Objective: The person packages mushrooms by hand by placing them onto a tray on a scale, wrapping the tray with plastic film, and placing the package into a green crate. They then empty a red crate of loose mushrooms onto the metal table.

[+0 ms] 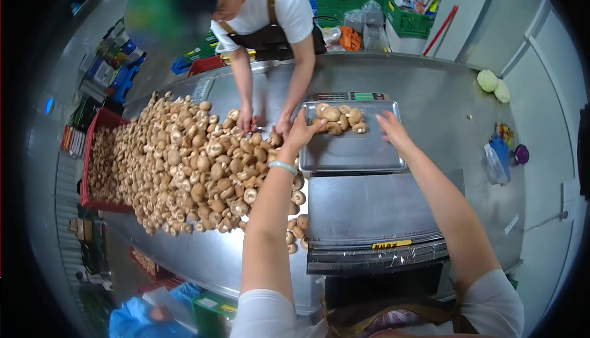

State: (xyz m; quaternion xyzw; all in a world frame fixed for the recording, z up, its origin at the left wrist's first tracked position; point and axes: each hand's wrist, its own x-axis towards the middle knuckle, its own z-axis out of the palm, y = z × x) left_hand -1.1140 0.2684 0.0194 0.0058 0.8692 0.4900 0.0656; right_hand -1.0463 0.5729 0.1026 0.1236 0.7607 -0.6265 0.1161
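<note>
A metal weighing tray (350, 153) rests on a scale, with several brown mushrooms (333, 115) grouped toward its back. My left hand (301, 130) is over the tray's left edge, fingers spread, its fingertips close to the mushrooms. At the tray's right edge is my right hand (393, 131), fingers apart and holding nothing. A large heap of mushrooms (203, 160) covers the table to the left, spilling out of a red crate (88, 178). Some loose mushrooms (297, 230) lie beside my left forearm.
Across the metal table (430, 86), a co-worker (270, 18) reaches both hands into the heap. A wrapping machine (375, 252) stands in front of the scale. Two cabbages (488, 80), a blue bag (499, 155) and a purple object (521, 154) are at the right.
</note>
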